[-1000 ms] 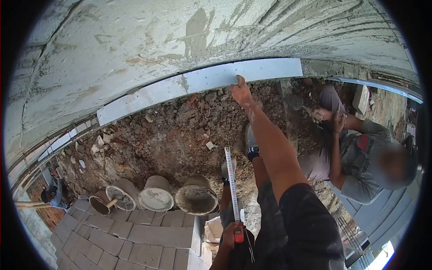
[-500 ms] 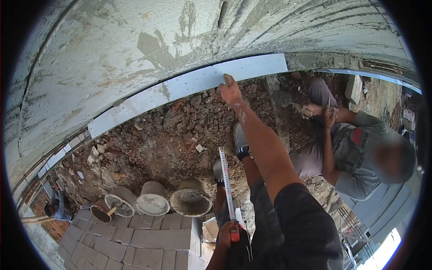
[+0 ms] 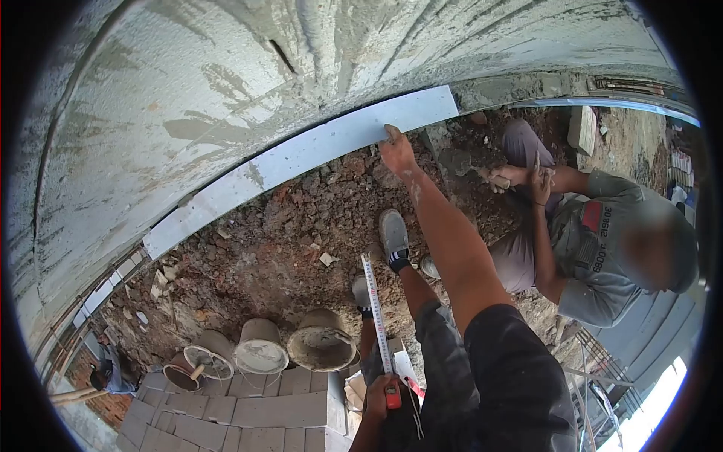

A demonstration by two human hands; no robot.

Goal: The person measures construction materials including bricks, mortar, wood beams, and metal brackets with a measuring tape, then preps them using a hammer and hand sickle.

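My right hand [image 3: 398, 154] reaches out to the outer edge of a long whitish board [image 3: 301, 154] running along the base of the wall. Its fingers are closed at that edge. Low in the view, my left hand [image 3: 376, 395] is wrapped round a red tape measure [image 3: 392, 395]. The pale blade [image 3: 376, 309] is pulled out and points away from me, its free end over the soil near my shoe [image 3: 393, 233].
A rough cement-smeared wall [image 3: 226, 98] curves ahead. Several mortar buckets [image 3: 322, 340] stand beside stacked grey blocks [image 3: 271, 410]. At right a co-worker in a grey shirt [image 3: 595, 248] crouches, hands raised; another person [image 3: 113, 369] is far left. Broken soil [image 3: 279, 226] lies between.
My view has shifted slightly, so the board and wall sit further left. My right hand stays at the board's edge, and my left hand still holds the extended tape measure.
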